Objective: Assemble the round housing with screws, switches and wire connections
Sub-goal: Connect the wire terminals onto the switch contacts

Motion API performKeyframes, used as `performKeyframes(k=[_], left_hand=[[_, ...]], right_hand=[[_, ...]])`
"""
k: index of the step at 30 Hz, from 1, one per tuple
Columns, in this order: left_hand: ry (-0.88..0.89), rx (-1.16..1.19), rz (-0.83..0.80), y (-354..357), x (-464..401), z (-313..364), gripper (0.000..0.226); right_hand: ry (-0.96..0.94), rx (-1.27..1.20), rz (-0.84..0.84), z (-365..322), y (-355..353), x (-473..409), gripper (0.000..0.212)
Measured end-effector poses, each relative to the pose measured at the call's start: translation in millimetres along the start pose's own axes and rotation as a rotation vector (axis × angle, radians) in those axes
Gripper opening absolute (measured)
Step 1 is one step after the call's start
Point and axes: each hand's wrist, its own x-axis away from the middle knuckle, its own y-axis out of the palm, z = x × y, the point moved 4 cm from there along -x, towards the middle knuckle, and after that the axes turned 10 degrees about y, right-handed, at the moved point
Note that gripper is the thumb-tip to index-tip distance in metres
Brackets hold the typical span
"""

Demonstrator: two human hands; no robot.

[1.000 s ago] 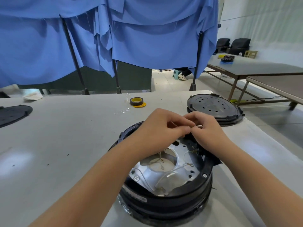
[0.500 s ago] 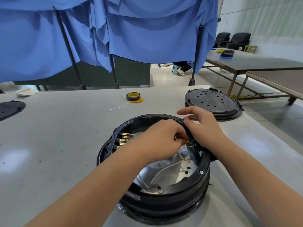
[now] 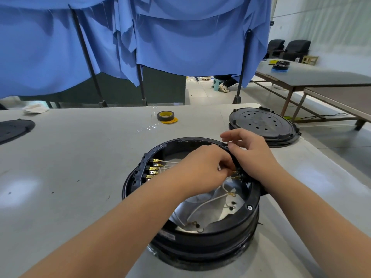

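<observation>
While the right hand (image 3: 254, 157) grips the rim of the round black plastic housing (image 3: 190, 197) near the surface's front edge, the left hand (image 3: 204, 169) pinches a brass-tipped white wire (image 3: 235, 173) at the inner wall. Wiring seems in hand; next, the terminal likely needs pushing squarely onto its tab.

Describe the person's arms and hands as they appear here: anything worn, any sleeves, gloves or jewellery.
Both forearms are bare up to the frame's lower edge, with no sleeves in view. The left hand and right hand wear no gloves. No rings, watch or wristband show on the visible fingers or wrists. No markings are visible.

Both hands (image 3: 226, 167) inside round black housing (image 3: 210, 235) — pinching a wire terminal (image 3: 235, 173).
</observation>
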Motion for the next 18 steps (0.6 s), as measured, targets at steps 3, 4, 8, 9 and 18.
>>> performKeyframes(k=[3,4,8,9,18], left_hand=[[0.013,-0.007,0.01,0.8,-1.1,0.2,0.02],[0.018,-0.011,0.013,1.1,-1.6,0.1,0.02],[0.038,-0.036,0.019,3.5,-2.8,-0.2,0.02],[0.045,-0.043,0.021,4.1,-3.0,-0.2,0.02],[0.092,-0.102,0.034,5.1,-4.1,1.5,0.018]], right_hand=[[0.012,-0.011,-0.001,1.0,0.6,-0.1,0.033],[0.017,-0.017,-0.005,1.3,1.0,-0.2,0.033],[0.041,-0.037,-0.055,1.8,4.2,-0.9,0.036],[0.043,-0.04,-0.067,1.8,4.7,-0.9,0.037],[0.035,-0.056,-0.106,1.9,6.3,-1.2,0.039]])
